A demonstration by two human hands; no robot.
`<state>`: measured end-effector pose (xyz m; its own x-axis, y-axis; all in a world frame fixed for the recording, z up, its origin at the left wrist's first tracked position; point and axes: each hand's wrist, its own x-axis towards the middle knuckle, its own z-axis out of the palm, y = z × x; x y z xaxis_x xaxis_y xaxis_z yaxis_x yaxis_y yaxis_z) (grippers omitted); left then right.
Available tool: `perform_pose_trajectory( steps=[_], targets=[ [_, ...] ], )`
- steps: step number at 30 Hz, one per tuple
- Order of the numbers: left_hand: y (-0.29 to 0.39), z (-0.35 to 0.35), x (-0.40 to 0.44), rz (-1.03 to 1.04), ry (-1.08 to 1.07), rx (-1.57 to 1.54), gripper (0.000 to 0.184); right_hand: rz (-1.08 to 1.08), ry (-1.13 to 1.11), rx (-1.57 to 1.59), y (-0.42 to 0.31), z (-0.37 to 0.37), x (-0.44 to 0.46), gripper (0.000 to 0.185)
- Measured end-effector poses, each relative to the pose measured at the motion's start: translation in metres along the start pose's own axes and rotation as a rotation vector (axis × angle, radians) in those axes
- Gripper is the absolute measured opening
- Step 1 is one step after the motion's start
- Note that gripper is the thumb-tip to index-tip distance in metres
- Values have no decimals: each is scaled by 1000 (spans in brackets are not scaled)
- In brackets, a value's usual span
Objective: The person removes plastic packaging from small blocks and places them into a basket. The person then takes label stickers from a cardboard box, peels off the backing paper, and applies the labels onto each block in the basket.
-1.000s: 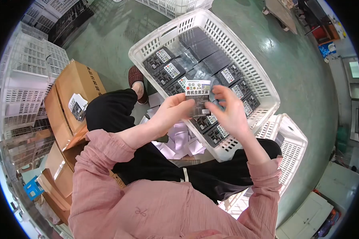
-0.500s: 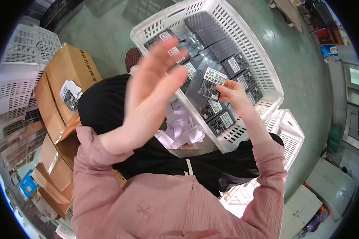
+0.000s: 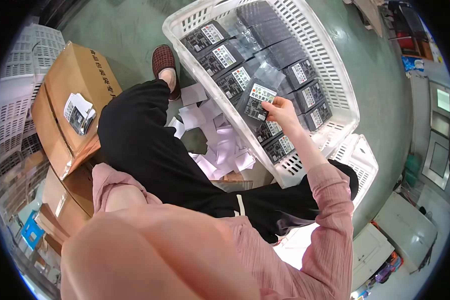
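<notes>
My right hand (image 3: 283,114) pinches the edge of a black and white printed label (image 3: 259,102), held over the black packages (image 3: 240,80) in the white crate (image 3: 352,107). Those packages stand in rows, several with white labels facing up, and clear plastic film (image 3: 270,75) lies among them. Close to the camera, my left hand (image 3: 150,250) fills the lower part of the view, large and blurred; its fingertips are cut off at the bottom, so whether it holds anything cannot be seen.
On a brown carton (image 3: 55,107) at the left lies a stack of labels (image 3: 79,114). Pale paper pieces (image 3: 217,142) are scattered between my legs and the crate. Stacked white crates (image 3: 15,90) stand at the far left, and another white crate (image 3: 362,162) sits at the right.
My left hand has left the label, rising past the crate and then coming down close to the camera. My right hand still holds the label, now over the packages.
</notes>
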<state>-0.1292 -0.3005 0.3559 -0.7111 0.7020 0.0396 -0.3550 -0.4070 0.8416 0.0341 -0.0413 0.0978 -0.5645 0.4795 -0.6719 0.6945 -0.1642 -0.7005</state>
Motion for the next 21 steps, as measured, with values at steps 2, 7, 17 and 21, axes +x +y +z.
perform_pose_trajectory(
  steps=[2, 7, 17, 21],
  targets=[
    [3, 1, 3, -28, -33, -6, 37, -4, -2, -1, 3, -1, 3, 26],
    [7, 6, 10, -97, -120, -22, 30, -6, 5, -87, 7, -2, 8, 28],
    [24, 14, 15, -217, -293, -55, 19, 41, 34, -54, 3, 3, 0, 28],
    [31, 14, 14, -262, -357, -67, 15, 48, 24, -44, 4, 2, 0, 29]
  ],
)
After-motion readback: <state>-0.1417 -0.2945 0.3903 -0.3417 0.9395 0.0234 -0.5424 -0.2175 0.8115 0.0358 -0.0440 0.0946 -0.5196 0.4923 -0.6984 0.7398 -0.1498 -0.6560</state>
